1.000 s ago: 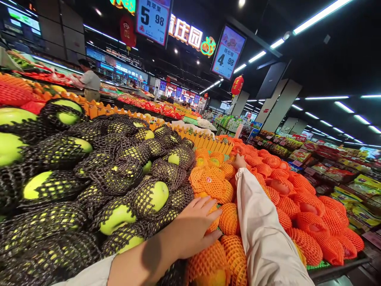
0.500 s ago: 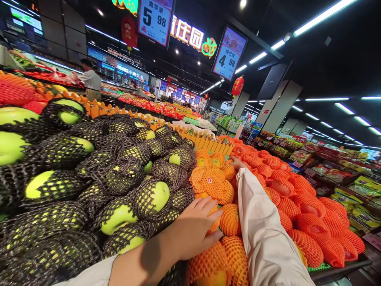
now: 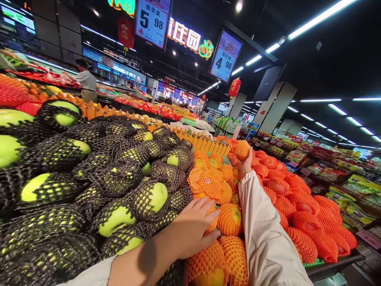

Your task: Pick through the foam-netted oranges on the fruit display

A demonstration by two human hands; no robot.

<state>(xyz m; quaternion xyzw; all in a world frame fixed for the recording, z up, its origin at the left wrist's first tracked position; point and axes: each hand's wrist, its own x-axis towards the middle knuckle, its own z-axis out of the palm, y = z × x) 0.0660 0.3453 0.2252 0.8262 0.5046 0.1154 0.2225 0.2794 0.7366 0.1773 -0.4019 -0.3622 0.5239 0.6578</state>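
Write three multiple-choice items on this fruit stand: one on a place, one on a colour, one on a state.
1. Where does the left hand rest?
A. on an orange at the near edge of the orange pile
B. on a price sign
C. on a shopping basket

2. What colour is the foam net on the green apples?
A. white
B. black
C. pink

3. How is the netted orange at the right hand?
A. lying buried in the pile
B. lifted above the pile in the hand
C. dropped on the floor

Answers: 1 A, its palm lies on netted fruit beside the apples. 2 B, dark mesh wraps each apple. 3 B, the fingers grip it above the heap.
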